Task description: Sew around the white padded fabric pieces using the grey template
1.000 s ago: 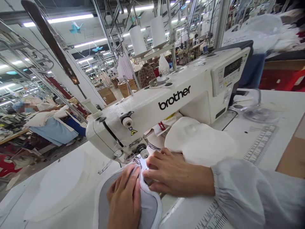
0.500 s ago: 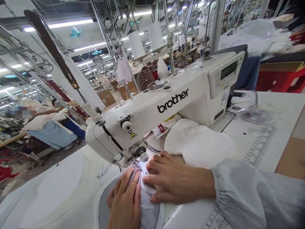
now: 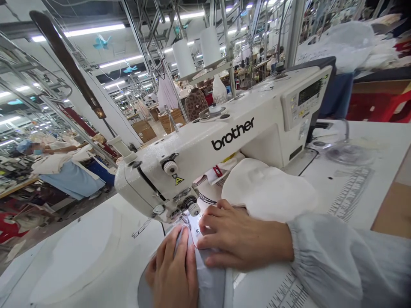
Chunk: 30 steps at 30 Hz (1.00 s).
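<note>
A white sewing machine (image 3: 199,147) marked "brother" stands over the table, its presser foot (image 3: 185,220) lit from beside the needle. Light grey fabric (image 3: 210,280) with a pale edge lies below the foot. My left hand (image 3: 175,271) rests flat on this fabric, fingers stretched toward the foot. Just right of the needle area, my right hand (image 3: 242,239) lies with its fingers apart, the fingertips at the fabric's edge and the metal plate. Neither hand is closed around anything. The fabric beneath my palms is hidden.
Behind my right hand lies a white rounded fabric piece (image 3: 269,188). Ruler markings (image 3: 348,192) run along the table at right, near a clear plastic dish (image 3: 349,152). Two thread cones (image 3: 210,47) stand above the machine. A person (image 3: 37,149) works in the left background.
The grey fabric has shifted and turned to the right under the foot. My left hand has moved slightly right with it. My right fingers have drawn back a little to the right.
</note>
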### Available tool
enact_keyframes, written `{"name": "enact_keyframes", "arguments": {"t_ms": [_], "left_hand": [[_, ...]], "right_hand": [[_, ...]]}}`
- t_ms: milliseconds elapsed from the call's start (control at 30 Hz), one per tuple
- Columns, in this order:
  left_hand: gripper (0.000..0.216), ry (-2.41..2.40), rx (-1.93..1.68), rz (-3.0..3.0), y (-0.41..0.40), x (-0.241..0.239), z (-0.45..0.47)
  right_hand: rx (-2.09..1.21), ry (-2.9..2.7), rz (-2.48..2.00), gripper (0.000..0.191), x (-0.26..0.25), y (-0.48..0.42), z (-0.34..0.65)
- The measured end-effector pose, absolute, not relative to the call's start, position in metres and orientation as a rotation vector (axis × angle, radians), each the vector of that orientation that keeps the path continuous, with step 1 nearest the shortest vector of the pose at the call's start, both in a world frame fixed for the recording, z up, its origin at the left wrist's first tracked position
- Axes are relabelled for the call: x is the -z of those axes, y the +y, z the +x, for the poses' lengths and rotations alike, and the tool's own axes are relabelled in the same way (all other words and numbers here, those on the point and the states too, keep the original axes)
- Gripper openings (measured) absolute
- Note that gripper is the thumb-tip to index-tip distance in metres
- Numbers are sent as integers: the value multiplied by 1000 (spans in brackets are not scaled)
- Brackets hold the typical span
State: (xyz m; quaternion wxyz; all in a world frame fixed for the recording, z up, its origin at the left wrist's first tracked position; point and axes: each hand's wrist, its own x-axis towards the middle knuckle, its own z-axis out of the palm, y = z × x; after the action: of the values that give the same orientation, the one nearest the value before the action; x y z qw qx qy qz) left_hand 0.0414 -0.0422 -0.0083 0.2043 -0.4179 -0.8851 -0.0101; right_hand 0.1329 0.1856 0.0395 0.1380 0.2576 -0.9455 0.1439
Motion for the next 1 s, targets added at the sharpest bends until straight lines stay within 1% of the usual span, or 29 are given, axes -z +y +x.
{"name": "enact_keyframes", "arguments": {"t_ms": [67,267,433,667,1000], "left_hand": [[40,-2494,21,-1145,-41,9,44],[38,-2494,113,-976,-27,5,59],[40,-2538,185,-896,-14,0,70],[37,-2498,86,-957,-23,6,58],[35,-2400,-89,-930,-23,6,55]], "right_hand": [[-434,-2736,729,27,-40,186,133],[-431,-2763,686,17,-46,187,134],[-408,-2768,685,18,-45,188,132],[-356,-2782,673,22,-43,187,129],[-350,-2792,645,17,-43,186,127]]}}
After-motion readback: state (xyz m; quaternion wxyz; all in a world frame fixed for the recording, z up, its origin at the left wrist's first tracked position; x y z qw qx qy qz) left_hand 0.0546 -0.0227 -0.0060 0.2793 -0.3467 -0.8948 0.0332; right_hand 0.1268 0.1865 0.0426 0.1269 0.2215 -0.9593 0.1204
